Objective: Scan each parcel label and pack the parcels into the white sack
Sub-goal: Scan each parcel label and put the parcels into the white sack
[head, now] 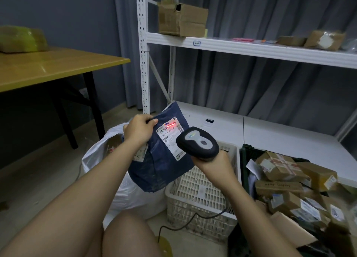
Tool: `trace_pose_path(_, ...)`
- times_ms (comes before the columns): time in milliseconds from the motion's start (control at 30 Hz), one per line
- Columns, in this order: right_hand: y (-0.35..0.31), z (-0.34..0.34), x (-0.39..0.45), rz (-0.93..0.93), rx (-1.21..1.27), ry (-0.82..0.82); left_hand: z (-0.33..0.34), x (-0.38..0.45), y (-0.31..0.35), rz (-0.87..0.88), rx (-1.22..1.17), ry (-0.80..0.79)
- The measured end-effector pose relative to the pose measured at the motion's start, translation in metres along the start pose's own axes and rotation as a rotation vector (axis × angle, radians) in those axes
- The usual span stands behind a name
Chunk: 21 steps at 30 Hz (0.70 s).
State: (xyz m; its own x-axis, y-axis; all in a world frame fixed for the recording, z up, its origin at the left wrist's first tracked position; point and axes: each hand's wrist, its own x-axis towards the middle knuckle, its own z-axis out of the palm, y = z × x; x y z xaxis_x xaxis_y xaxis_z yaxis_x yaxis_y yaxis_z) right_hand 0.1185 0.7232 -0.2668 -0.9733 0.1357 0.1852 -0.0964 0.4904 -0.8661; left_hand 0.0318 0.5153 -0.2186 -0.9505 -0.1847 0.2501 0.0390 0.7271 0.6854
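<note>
Parcel pinched at top by left hand fingers; right hand grips scanner.

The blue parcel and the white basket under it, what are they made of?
The blue parcel looks like a soft plastic mailing bag: it creases and sags where the left hand grips it, with a slight sheen. The white basket looks like hard moulded plastic, matte and scuffed, with a stiff grid of slots in its walls.

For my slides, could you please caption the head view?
Left hand holds a blue parcel while the right hand aims a scanner at its label.
</note>
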Motion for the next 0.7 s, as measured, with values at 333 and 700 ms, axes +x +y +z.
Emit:
trace_pose_path(333, -0.019, 0.076, 0.069, 0.181, 0.428, 0.065, -0.045, 0.036, -0.049, 0.085, 0.168, 0.362)
trace_pose_path(700, 0.058, 0.138, 0.157, 0.468, 0.274, 0.031, 0.072, 0.073, -0.12, 0.399, 0.691, -0.247)
